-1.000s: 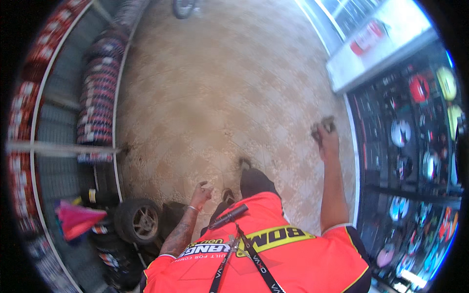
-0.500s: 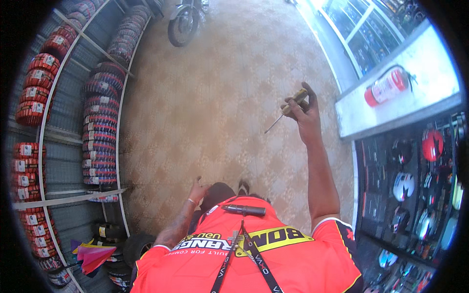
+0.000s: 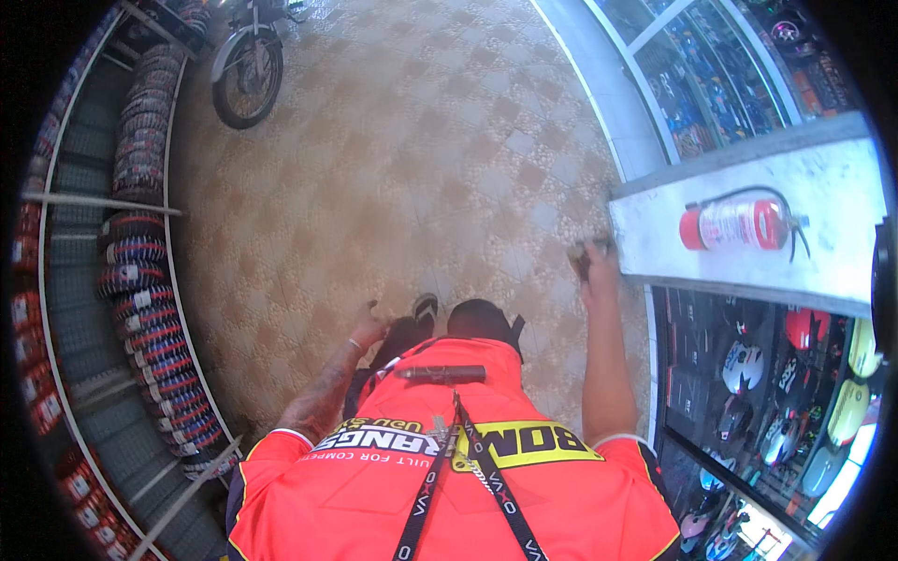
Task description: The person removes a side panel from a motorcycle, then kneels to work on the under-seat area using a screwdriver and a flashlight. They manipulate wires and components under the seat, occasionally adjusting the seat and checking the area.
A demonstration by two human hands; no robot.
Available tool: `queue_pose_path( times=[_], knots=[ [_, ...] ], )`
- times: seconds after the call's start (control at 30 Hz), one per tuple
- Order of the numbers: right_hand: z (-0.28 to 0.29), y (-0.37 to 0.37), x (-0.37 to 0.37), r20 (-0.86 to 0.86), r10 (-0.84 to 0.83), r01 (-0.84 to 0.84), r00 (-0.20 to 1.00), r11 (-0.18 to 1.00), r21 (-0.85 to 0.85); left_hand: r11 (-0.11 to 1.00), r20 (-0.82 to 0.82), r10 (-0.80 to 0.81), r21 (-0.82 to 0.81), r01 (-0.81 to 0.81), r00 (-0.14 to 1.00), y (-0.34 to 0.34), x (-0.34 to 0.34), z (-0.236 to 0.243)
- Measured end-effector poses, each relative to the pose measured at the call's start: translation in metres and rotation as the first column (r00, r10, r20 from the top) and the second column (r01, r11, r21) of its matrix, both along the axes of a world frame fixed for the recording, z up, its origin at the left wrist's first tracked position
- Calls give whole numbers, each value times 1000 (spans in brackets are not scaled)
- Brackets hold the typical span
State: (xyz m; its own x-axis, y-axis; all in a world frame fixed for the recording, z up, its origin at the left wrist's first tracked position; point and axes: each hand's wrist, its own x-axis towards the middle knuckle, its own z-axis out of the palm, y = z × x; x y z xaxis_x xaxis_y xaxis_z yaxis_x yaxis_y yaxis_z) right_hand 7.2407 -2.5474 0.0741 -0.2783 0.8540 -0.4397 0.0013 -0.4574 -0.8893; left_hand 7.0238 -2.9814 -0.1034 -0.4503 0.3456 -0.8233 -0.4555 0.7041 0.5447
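My right hand (image 3: pixel 601 269) is stretched forward on the right, closed around the yellowish handle of a screwdriver (image 3: pixel 582 260). The hand is smeared by motion, and the screwdriver's shaft cannot be made out. It is close to the left end of the white ledge. My left hand (image 3: pixel 371 327) hangs low beside my left leg, with a band at the wrist. Its fingers look loosely apart and nothing shows in them. Both hands are over the tiled floor (image 3: pixel 402 178).
Racks of stacked tyres (image 3: pixel 140 252) line the left side. A motorcycle's front wheel (image 3: pixel 248 77) stands at the far left. On the right, a red fire extinguisher (image 3: pixel 734 226) is against a white ledge (image 3: pixel 645 234), with glass cases (image 3: pixel 702 84) beyond and shelved helmets (image 3: pixel 742 366) nearer.
My view has shifted, and the motorcycle wheel is lower and farther left in it. My right hand has come down with the screwdriver, closer to the white ledge. My feet have changed position.
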Motion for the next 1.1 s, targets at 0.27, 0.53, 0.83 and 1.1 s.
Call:
queue_pose_path(
  times=[0.27,0.53,0.83,1.1],
  knots=[
    [-99,166,-121,67,-54,72,996,956,-284,988,87,132,-96,-123,987,155,-160,-32],
    [3,383,-493,209,585,-613,784,781,116,995,-144,-22,-97,8,989,397,-357,30],
    [-115,651,-704,795,479,-902,372,389,188,999,-246,-48,-3,48,968,624,-594,21],
    [-149,733,-538,662,670,-865,-336,59,-499,998,-93,-15,-69,8,996,756,-822,-9]
  ],
)
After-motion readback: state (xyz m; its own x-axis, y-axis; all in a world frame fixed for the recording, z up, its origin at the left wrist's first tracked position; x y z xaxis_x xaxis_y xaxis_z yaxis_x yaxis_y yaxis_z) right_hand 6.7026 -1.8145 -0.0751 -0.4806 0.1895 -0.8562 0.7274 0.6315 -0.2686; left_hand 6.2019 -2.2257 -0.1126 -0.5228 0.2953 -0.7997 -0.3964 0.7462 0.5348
